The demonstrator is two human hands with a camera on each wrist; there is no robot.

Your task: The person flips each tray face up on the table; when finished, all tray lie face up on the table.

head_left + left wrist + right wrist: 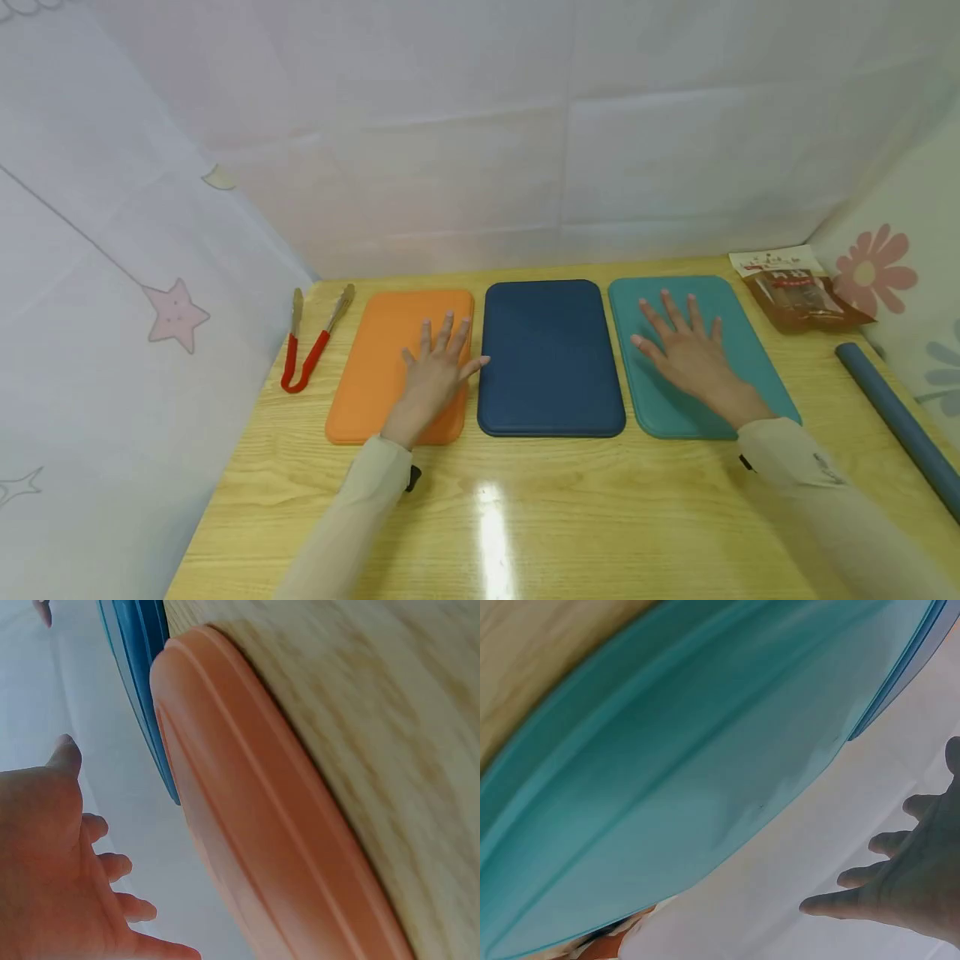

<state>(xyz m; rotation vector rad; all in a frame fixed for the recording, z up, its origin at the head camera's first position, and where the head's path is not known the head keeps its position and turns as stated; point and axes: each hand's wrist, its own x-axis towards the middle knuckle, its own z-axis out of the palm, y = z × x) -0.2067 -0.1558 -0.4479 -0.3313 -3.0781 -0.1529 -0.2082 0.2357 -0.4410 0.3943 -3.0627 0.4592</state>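
In the head view my left hand (435,379), fingers spread, is over an orange board (363,375), its thumb reaching toward a dark blue board (551,358). My right hand (693,358) is likewise spread, over a teal board (720,300). Both wrist views show a gap between the hand and the board: the left hand (67,870) is held off the orange board (255,810), and the right hand (915,870) off the teal board (675,765). Neither hand holds anything. The three boards lie side by side on the wooden table (420,533).
Red-handled tongs (303,358) lie spread at the table's left side. On the right are a brown and white food packet (798,287) and a dark grey-blue rod or roll (900,421) along the edge. Pale cloth walls (465,150) enclose the back and sides.
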